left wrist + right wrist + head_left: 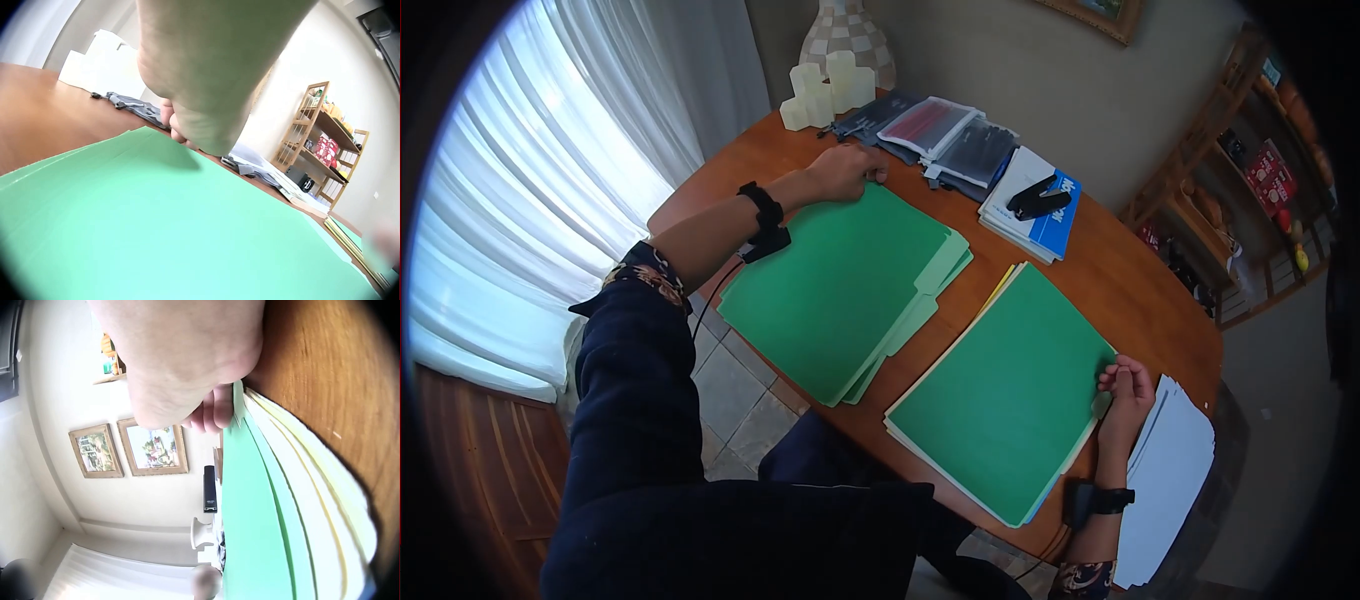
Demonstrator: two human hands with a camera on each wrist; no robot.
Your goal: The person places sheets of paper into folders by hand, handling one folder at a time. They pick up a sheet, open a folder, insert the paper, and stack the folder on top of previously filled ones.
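A stack of green folders (840, 290) with tabs along its right side lies at the left of the table. My left hand (848, 173) is at its far corner, fingers bent down at the edge; the palm hides the thumb in the left wrist view. A second stack, topped by a green folder (1010, 390) with cream and yellow ones beneath, lies to the right. At its right edge my right hand (1128, 392) pinches the top green folder by its tab (238, 403). The curled fingers (220, 409) show beside that tab in the right wrist view.
White paper sheets (1168, 480) lie at the right edge of the wooden table (1140, 300). Behind are zip pouches (950, 140), a black stapler (1040, 200) on blue-and-white booklets (1055, 235), pale block-shaped pieces (810, 98) and a checkered vase (850, 45).
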